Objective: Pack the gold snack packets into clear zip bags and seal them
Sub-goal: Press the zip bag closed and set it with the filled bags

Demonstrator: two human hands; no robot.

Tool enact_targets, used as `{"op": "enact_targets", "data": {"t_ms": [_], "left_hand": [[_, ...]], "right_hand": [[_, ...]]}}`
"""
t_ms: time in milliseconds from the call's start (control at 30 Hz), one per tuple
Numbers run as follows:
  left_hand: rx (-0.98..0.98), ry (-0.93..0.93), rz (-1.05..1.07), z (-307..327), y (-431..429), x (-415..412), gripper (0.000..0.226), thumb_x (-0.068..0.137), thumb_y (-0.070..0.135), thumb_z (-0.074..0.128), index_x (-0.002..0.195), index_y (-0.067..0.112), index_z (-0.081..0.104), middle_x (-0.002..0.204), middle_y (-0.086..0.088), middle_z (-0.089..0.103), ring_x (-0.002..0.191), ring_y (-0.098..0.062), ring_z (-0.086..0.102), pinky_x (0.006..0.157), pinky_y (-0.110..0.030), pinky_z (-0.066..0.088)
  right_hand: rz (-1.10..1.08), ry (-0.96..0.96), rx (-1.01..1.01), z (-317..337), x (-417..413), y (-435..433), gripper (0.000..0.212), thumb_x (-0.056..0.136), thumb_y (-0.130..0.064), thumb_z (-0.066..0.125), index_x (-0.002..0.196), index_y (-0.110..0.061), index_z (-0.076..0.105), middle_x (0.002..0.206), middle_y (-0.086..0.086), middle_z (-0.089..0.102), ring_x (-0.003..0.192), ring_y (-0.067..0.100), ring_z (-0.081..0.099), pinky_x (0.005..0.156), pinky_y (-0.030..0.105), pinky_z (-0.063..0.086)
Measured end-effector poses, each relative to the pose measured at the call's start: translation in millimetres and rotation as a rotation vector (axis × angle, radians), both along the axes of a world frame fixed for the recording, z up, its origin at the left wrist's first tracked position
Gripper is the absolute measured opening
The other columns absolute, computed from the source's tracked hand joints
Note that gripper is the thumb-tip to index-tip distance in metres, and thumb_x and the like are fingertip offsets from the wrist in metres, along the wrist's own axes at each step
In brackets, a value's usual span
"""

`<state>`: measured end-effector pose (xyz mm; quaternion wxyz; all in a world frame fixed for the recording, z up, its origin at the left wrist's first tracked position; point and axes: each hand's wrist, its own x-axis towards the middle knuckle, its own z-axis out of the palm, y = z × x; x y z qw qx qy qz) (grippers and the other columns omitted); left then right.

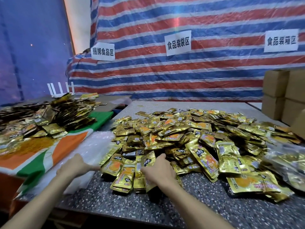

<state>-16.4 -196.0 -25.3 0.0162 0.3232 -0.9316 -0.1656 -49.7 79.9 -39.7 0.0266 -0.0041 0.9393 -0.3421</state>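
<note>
A big heap of gold snack packets [189,134] covers the speckled table [148,207]. My right hand [159,170] lies on the heap's near edge, fingers curled down around a few gold packets [127,176] that stand bunched together. My left hand [76,166] reaches in from the left, its fingers stretched out against the left side of that bunch. Under and beyond the left hand lies a stack of clear zip bags [99,142], flat and empty as far as I can see.
Clear bags holding gold packets [285,161] lie at the right edge. Cardboard boxes [280,90] are stacked at the back right. A left table with an orange and green cloth [54,156] holds more packets [54,118] and yellow rubber bands [33,144]. A striped tarp [165,71] closes the back.
</note>
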Motion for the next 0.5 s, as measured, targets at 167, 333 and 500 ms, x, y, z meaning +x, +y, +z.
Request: {"op": "enact_targets", "data": {"t_ms": [167,333,500], "left_hand": [[-0.154,0.111,-0.003,34,30,1,0.029,0.096,0.031,0.047,0.112,0.01,0.059,0.117,-0.014,0.063,0.106,-0.035,0.059,0.084,-0.036,0.047],[-0.256,0.279,-0.057,60,77,15,0.017,0.098,0.019,0.043,0.1,0.011,0.058,0.111,-0.014,0.063,0.096,-0.034,0.058,0.076,-0.036,0.04],[-0.248,0.665,-0.275,65,131,28,0.038,0.101,0.01,0.037,0.136,0.021,0.047,0.125,-0.008,0.062,0.098,-0.034,0.061,0.072,-0.042,0.044]], "right_hand": [[-0.029,-0.017,-0.229,5,5,8,0.059,0.077,-0.031,0.074,0.118,-0.016,0.034,0.093,-0.002,0.06,0.082,0.017,0.067,0.076,0.043,0.061],[0.015,-0.091,-0.648,12,5,22,0.089,0.078,-0.029,0.085,0.147,-0.019,0.03,0.116,0.0,0.058,0.096,0.019,0.068,0.07,0.034,0.059],[0.202,0.166,-0.665,23,17,43,0.057,0.103,-0.026,0.054,0.147,-0.055,0.033,0.152,-0.022,0.03,0.12,0.005,0.055,0.1,0.042,0.05]]}}
